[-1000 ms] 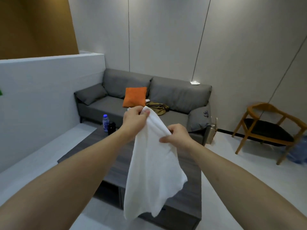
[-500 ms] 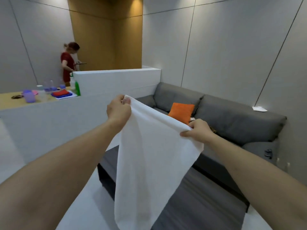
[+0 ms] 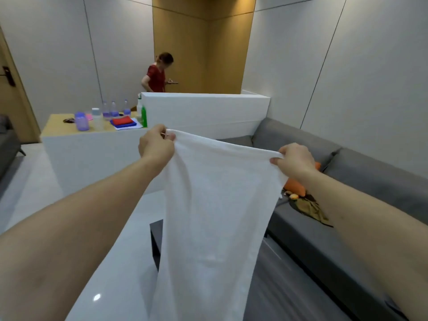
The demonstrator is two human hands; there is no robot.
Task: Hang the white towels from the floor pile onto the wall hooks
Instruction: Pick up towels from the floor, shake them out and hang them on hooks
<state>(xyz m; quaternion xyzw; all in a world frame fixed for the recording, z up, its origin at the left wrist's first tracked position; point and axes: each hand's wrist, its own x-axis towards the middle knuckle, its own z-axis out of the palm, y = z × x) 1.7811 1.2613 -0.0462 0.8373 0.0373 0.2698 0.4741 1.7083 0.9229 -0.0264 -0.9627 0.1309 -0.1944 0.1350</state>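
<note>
Both hands, left hand and right hand, pinch the towel with closed fingers; it hides the dark surface; sofa at three o'clock.

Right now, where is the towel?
In the head view the towel hangs centre frame, stretched between the left hand and right hand, in front of the sofa.
</note>
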